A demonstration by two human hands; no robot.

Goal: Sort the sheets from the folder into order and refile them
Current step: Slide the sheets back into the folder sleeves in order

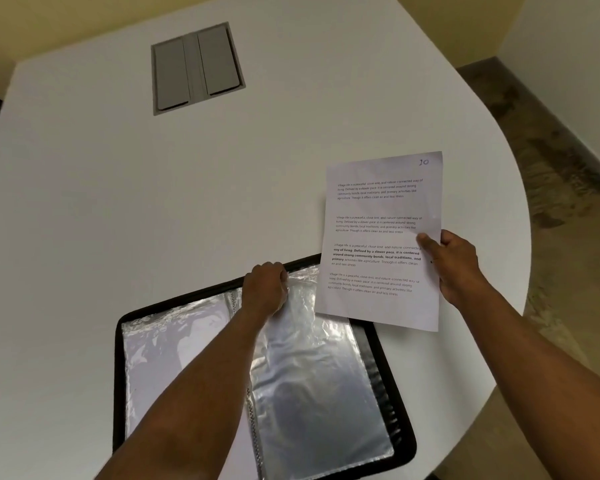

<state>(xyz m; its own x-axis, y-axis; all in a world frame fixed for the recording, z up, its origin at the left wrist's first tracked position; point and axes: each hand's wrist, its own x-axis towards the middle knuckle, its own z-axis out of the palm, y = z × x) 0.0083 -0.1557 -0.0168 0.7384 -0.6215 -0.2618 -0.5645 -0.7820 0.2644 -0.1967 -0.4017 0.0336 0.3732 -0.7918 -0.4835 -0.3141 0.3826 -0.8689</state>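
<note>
Head view: right hand [459, 268] pinches sheet "10" [378, 237] above the counter [118, 202]; left hand [265, 289] grips a plastic sleeve's top edge in the open folder [257, 358]. Risk: the limp sheet may buckle at the sleeve's mouth.

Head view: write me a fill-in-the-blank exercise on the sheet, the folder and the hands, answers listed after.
1. The sheet is held by the ___ hand.
2. The handwritten number in the sheet's top corner is ___.
3. The left hand grips the top edge of a clear plastic ___ in the open folder.
4. The folder lies on a ___ table.

Answers: right; 10; sleeve; white
</note>
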